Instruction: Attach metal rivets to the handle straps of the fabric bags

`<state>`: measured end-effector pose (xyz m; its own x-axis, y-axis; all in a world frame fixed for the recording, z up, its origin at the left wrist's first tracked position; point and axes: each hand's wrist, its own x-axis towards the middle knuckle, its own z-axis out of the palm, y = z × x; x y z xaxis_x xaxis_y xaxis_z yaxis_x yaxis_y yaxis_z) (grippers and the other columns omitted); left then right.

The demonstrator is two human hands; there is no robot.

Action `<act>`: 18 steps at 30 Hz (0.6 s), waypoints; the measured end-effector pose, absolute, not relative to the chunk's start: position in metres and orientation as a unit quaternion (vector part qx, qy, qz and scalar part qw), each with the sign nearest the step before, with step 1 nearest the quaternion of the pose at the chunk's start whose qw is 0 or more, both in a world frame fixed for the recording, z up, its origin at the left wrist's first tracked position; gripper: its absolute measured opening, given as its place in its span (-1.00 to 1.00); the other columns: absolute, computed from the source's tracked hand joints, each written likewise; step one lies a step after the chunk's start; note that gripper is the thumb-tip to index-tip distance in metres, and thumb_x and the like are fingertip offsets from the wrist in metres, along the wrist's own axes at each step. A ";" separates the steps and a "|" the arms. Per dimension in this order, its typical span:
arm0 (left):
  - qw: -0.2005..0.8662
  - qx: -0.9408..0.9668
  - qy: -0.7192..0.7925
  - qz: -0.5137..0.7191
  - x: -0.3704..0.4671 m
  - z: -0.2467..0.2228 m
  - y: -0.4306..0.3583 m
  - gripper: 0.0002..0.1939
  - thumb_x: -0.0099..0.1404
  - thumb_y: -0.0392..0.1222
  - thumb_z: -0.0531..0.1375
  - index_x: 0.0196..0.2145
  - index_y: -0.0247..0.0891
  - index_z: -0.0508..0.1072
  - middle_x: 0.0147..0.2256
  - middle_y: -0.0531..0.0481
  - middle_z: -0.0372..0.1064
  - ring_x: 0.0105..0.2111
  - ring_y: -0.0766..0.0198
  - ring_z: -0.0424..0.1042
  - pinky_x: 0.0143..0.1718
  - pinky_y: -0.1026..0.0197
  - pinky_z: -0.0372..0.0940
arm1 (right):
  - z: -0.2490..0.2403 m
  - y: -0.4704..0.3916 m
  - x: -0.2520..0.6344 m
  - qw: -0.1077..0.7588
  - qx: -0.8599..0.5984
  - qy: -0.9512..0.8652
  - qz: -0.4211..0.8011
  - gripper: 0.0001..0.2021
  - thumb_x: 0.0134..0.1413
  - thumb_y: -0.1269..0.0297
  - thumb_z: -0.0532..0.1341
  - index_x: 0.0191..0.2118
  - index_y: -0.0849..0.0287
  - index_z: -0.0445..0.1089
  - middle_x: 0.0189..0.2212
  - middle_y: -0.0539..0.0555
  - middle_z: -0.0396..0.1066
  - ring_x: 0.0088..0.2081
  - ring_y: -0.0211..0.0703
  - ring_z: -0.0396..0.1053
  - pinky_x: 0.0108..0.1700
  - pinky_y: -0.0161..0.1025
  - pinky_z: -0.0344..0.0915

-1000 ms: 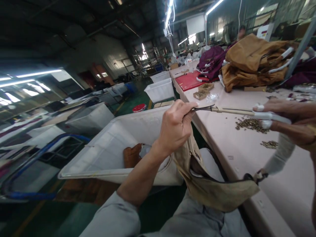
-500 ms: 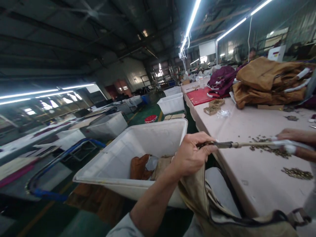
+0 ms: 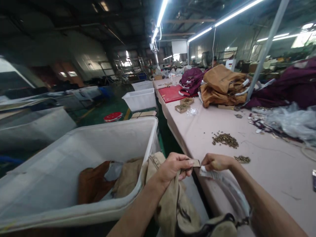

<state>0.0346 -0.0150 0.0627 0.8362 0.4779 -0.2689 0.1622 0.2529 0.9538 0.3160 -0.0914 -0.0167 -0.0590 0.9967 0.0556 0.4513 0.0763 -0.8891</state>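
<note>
A khaki canvas bag (image 3: 169,210) with a dark-edged opening hangs below my hands, beside the table edge. My left hand (image 3: 172,167) pinches a short khaki strap (image 3: 196,163) between thumb and fingers. Close by on the right, my right hand (image 3: 217,162) is closed on a white-wrapped strap (image 3: 209,173), which curves down toward the bag. The two hands are a small gap apart, at the edge of the pink-covered table (image 3: 266,184). My fingers hide where the straps meet.
A white bin (image 3: 123,128) with brown and khaki pieces stands at left. On the table lie piles of small brass-coloured hardware (image 3: 225,140), small boxes (image 3: 182,108), brown bags (image 3: 222,85), purple bags (image 3: 286,85) and clear plastic (image 3: 291,121). A metal post (image 3: 268,49) rises at right.
My hands have come close together; before, the strap was stretched long between them with my right hand far to the right. The view has turned right, and both hands sit lower.
</note>
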 end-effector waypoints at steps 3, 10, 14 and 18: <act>0.771 0.554 0.284 0.133 0.040 0.040 -0.013 -0.60 0.14 0.03 0.40 -0.45 -0.45 0.53 -0.55 -0.10 0.44 -0.75 0.49 0.15 -0.72 0.35 -0.08 | -0.033 -0.078 0.331 0.372 -0.635 -0.596 0.320 -0.62 0.32 0.07 0.28 0.08 0.26 0.45 0.05 0.07 0.43 0.00 0.15 0.45 0.01 0.02 0.49; 0.787 0.494 0.325 0.175 0.051 0.007 -0.002 -0.61 0.10 0.00 0.41 -0.47 -0.45 0.49 -0.56 -0.10 0.42 -0.76 0.47 0.16 -0.72 0.35 -0.09 | -0.071 -0.061 0.389 0.331 -0.772 -0.510 0.187 -0.77 0.37 0.25 0.18 -0.03 0.27 0.49 -0.27 0.13 0.51 -0.24 -0.08 0.48 -0.13 -0.10 0.45; 0.767 0.520 0.328 0.182 0.058 -0.003 0.003 -0.59 0.12 0.06 0.39 -0.45 -0.44 0.51 -0.56 -0.10 0.41 -0.75 0.45 0.17 -0.72 0.35 -0.05 | -0.091 -0.047 0.391 0.289 -0.815 -0.490 0.108 -0.81 0.30 0.31 0.21 -0.07 0.22 0.53 -0.24 0.14 0.53 -0.15 -0.04 0.47 -0.01 -0.04 0.40; 0.742 0.566 0.319 0.164 0.067 -0.009 0.009 -0.51 0.13 0.16 0.37 -0.49 -0.41 0.49 -0.55 -0.09 0.40 -0.74 0.45 0.18 -0.72 0.36 -0.01 | -0.099 -0.027 0.383 0.239 -0.833 -0.496 0.061 -0.82 0.33 0.21 0.27 -0.10 0.22 0.49 -0.10 0.11 0.50 -0.06 -0.08 0.46 0.05 0.01 0.42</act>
